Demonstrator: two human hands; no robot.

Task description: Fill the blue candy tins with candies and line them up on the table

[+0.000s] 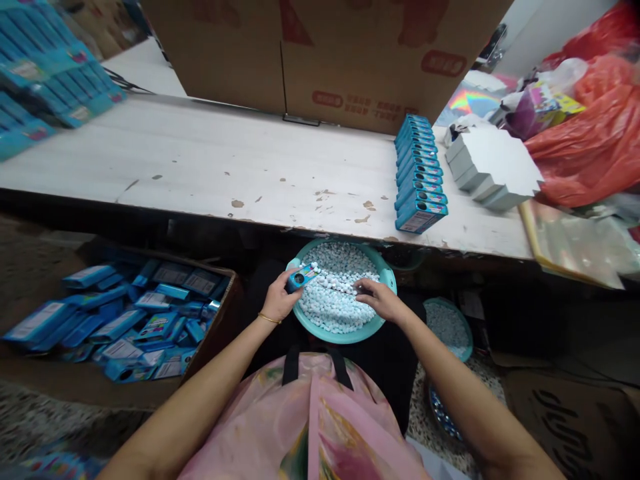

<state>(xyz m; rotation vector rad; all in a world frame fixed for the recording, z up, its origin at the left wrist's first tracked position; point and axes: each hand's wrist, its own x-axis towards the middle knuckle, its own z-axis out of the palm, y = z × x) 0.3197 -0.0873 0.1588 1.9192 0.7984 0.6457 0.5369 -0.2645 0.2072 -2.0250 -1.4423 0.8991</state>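
My left hand (281, 297) is closed around a small blue box (302, 277) with a dark round spot on its face, tilted above the left side of a turquoise basin (342, 337). A few white pieces sit at the box's upper end. Many small, pale, rounded pellets (327, 307) fill the basin, which rests at my lap. My right hand (381, 299) hovers low over the pellets at the basin's right side. Its fingers are bent and apart, with nothing plainly held between them.
A carton (220, 333) of jumbled blue boxes stands at left. On the white table (240, 160) are a row of blue boxes (420, 177), white folded card pieces (495, 163) and a large cardboard box (325, 60). A second basin (450, 327) sits low at right, near red bags (595, 133).
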